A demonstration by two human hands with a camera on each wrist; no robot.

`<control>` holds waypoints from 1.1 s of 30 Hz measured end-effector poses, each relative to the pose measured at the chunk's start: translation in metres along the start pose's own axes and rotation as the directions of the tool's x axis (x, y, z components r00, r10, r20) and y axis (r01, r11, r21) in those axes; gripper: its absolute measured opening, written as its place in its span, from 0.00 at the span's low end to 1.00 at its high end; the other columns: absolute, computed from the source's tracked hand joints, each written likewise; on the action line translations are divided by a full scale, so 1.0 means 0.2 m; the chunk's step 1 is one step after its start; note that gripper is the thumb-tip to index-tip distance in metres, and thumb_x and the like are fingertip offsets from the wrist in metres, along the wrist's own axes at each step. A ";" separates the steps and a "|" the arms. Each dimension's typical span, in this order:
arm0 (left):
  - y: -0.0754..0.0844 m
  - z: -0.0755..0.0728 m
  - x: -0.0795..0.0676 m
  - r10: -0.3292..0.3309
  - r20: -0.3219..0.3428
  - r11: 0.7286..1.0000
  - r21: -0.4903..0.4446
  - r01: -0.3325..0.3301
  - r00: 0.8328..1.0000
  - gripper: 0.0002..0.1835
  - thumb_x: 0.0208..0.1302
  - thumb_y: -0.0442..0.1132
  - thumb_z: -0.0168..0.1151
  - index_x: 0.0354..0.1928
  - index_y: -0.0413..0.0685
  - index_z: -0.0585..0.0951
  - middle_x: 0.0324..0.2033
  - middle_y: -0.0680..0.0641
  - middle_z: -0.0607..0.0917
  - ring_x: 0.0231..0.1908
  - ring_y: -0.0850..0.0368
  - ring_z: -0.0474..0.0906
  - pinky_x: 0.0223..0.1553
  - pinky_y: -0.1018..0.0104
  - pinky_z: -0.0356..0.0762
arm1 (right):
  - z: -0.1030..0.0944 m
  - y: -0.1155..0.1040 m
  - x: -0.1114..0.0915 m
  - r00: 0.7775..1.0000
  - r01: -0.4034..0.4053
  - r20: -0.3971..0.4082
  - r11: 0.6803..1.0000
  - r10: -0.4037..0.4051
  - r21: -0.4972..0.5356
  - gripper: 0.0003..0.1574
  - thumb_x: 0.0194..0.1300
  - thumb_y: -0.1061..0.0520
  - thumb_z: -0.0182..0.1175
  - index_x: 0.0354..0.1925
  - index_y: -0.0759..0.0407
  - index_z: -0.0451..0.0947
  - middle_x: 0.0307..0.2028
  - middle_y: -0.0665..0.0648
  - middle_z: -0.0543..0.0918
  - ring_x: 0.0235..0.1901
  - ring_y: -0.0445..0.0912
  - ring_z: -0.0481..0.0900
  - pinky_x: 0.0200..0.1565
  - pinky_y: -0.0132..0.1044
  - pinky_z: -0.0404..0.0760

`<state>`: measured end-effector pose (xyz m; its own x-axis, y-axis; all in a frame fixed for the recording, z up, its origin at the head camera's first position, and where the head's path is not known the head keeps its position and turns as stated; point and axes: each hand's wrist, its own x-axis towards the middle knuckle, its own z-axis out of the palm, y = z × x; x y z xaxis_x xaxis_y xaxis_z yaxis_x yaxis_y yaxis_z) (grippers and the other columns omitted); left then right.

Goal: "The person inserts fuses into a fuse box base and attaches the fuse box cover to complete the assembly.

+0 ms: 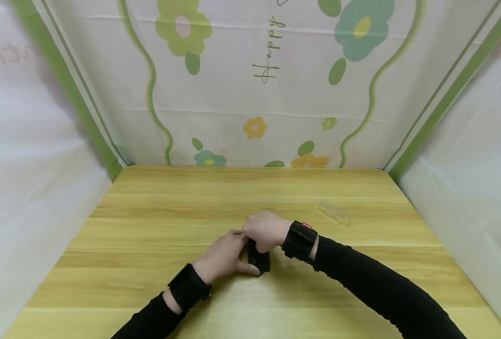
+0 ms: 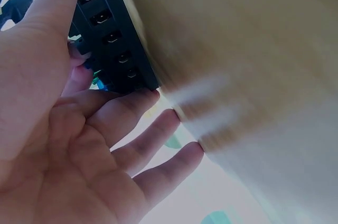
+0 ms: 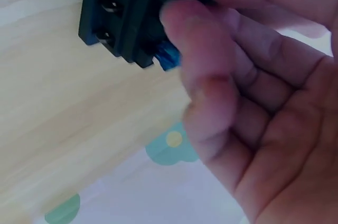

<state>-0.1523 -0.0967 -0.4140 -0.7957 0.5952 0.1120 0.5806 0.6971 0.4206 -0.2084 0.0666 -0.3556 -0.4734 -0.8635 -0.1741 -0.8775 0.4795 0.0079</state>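
Observation:
A black terminal block (image 1: 259, 262) stands on the table between both hands. Metal contacts show in its row of slots in the left wrist view. My left hand (image 1: 221, 255) holds the block (image 2: 119, 49) between thumb and index finger, while its other fingertips touch the tabletop. Over the block's far end is my right hand (image 1: 267, 230), fingers curled. In the right wrist view its index fingertip lies against the block (image 3: 119, 18), beside a small blue piece (image 3: 168, 56). Whether the right fingers pinch that piece is hidden.
A clear plastic strip (image 1: 334, 213), like a cover, lies on the wooden table (image 1: 182, 202) to the right of the hands. A flower-printed cloth (image 1: 233, 89) hangs behind the table, with white cloth sides to the left and right.

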 end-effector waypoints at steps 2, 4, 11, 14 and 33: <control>0.00 0.00 0.00 0.013 -0.009 1.000 0.002 -0.013 1.000 0.47 0.46 0.65 0.69 0.65 0.46 0.69 0.52 0.47 0.78 0.52 0.50 0.73 0.52 0.62 0.70 | 0.02 0.00 0.00 1.000 0.010 -0.022 0.999 -0.011 -0.034 0.10 0.46 0.65 0.63 0.23 0.50 0.75 0.20 0.46 0.68 0.19 0.40 0.60 0.20 0.29 0.61; 0.00 0.00 0.01 0.018 -0.019 1.000 0.005 -0.018 1.000 0.46 0.46 0.65 0.69 0.64 0.46 0.71 0.52 0.48 0.78 0.53 0.50 0.73 0.52 0.62 0.69 | 0.03 0.00 0.00 0.998 0.022 -0.051 0.997 -0.026 -0.068 0.12 0.46 0.65 0.63 0.21 0.49 0.72 0.19 0.46 0.67 0.19 0.39 0.60 0.20 0.29 0.62; -0.01 0.00 0.00 -0.022 -0.003 1.000 0.007 0.022 1.000 0.50 0.45 0.66 0.69 0.68 0.49 0.65 0.52 0.44 0.78 0.55 0.47 0.72 0.52 0.58 0.70 | 0.03 0.02 -0.05 0.991 0.066 -0.115 0.995 -0.074 -0.075 0.09 0.51 0.65 0.59 0.26 0.49 0.77 0.20 0.45 0.66 0.19 0.39 0.58 0.22 0.30 0.58; -0.01 0.00 0.00 -0.027 0.007 1.000 0.004 0.027 1.000 0.53 0.45 0.67 0.69 0.70 0.50 0.63 0.52 0.42 0.77 0.55 0.47 0.71 0.52 0.57 0.70 | 0.01 0.03 -0.08 0.989 0.057 -0.131 0.997 -0.063 -0.044 0.10 0.52 0.65 0.57 0.25 0.49 0.75 0.20 0.46 0.64 0.19 0.39 0.55 0.22 0.29 0.55; 0.01 -0.01 0.00 -0.100 0.049 0.995 0.028 0.099 0.994 0.56 0.43 0.69 0.68 0.70 0.43 0.63 0.55 0.37 0.74 0.56 0.45 0.70 0.53 0.56 0.69 | -0.12 0.05 -0.33 0.914 -0.060 -0.395 0.995 0.089 0.086 0.20 0.62 0.63 0.53 0.17 0.46 0.63 0.16 0.44 0.58 0.16 0.37 0.53 0.20 0.29 0.52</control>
<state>-0.1525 -0.0960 -0.4116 -0.8405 0.5412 0.0246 0.5036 0.7637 0.4040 -0.1883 0.1249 -0.3202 -0.5416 -0.8085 0.2301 -0.8376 0.5423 -0.0660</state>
